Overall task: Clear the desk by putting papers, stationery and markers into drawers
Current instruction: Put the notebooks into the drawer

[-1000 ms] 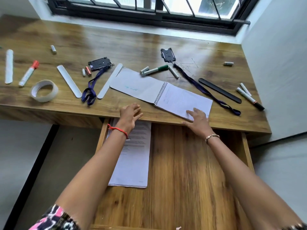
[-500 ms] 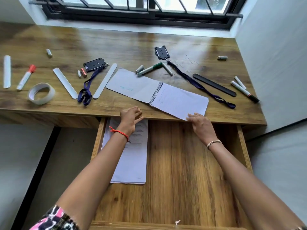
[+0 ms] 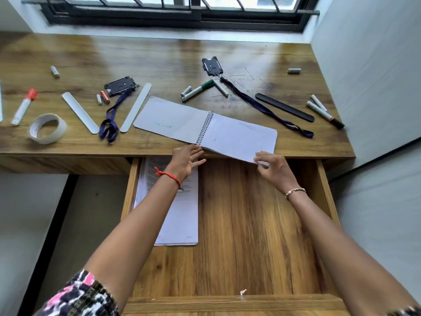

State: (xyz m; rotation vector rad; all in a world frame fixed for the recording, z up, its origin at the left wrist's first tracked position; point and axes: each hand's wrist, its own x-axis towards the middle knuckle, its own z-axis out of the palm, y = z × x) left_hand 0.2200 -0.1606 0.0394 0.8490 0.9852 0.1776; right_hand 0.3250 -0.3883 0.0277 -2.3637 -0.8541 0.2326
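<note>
The drawer (image 3: 250, 224) held papers (image 3: 180, 215) below the left grip (image 3: 185, 160). The notebook (image 3: 205, 126) lay open at the tabletop (image 3: 159, 53) edge, just ahead; left grip's loose fingers touched it, right grip (image 3: 273, 167) pinched its corner.

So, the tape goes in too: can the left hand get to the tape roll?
Probably yes: the tape roll lies uncovered left of the left hand; only flat strips and a lanyard between.

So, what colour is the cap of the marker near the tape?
Orange-red cap, head view.

Printed lines on the papers (image 3: 184, 220) — too blurred to read.
</note>
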